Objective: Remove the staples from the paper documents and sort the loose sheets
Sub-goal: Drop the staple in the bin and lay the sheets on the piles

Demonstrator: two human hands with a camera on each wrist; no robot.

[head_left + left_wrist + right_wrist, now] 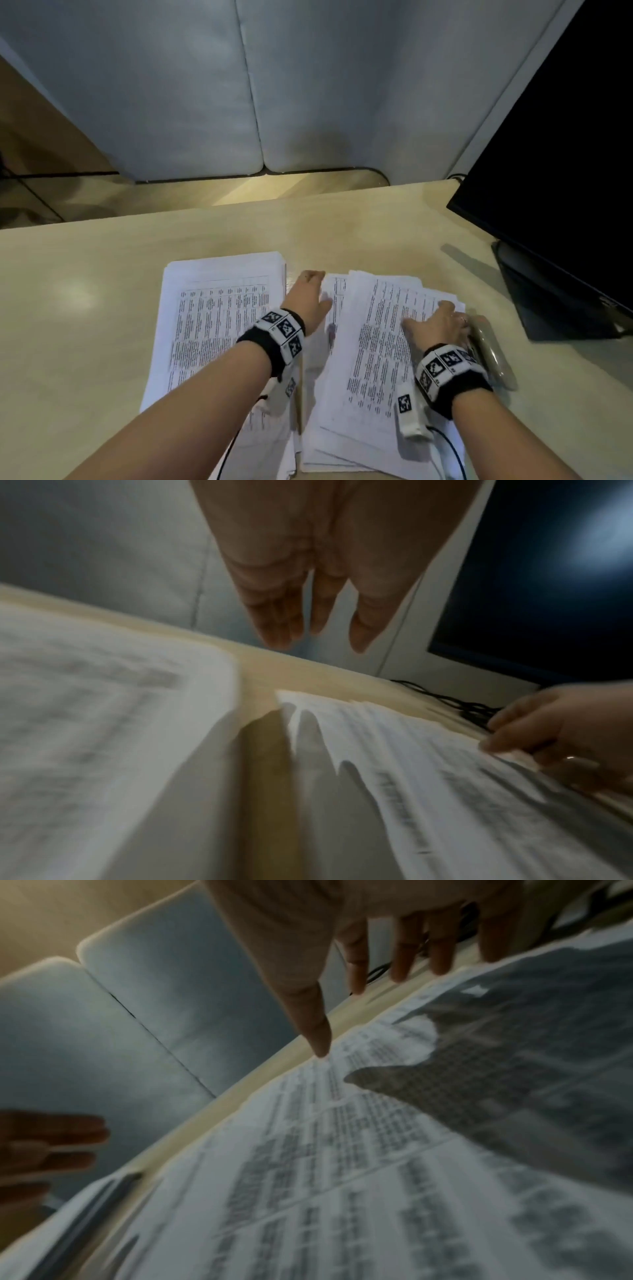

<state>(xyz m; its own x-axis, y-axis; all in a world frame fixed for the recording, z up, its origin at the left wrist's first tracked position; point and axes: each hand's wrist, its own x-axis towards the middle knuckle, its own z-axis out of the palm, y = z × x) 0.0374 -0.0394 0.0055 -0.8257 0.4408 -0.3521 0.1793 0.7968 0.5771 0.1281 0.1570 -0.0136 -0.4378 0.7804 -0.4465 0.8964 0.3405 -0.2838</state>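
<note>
Two piles of printed sheets lie on the beige desk (102, 274): a squared left pile (219, 308) and a fanned right pile (373, 342). My left hand (308, 301) hovers between the piles with straight fingers (284, 615) and holds nothing. My right hand (442, 325) is spread over the right pile's far right corner; its thumb tip (320, 1042) touches the top sheet (342, 1150). A pen-like tool (331, 334) lies between the piles, partly under paper. No staple can be made out.
A black monitor (561, 154) on a dark stand (548, 301) occupies the right. A clear oblong object (489, 353) lies beside my right wrist. Grey padded partition panels (239, 85) back the desk. Black cables (455, 704) run behind the right pile.
</note>
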